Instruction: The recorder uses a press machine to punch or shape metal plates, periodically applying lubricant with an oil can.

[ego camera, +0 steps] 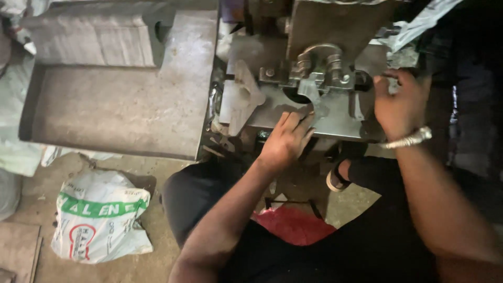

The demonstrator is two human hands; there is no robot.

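I sit at a grey metal press machine (pixel 319 31). My left hand (pixel 287 139) reaches onto its steel bed plate (pixel 335 123), and the fingertips pinch a small flat metal piece (pixel 317 105) just below the clamp fixture (pixel 319 68). My right hand (pixel 401 102), with a silver bracelet (pixel 411 139) on the wrist, rests at the right end of the fixture. Its fingers curl towards a dark part (pixel 362 81); whether they grip it is hidden.
A wide steel tray (pixel 120 110) adjoins the machine on the left. A white printed sack (pixel 99 215) lies on the concrete floor at lower left. A red cloth (pixel 293 225) lies between my legs, and a sandalled foot (pixel 338 178) rests under the bed.
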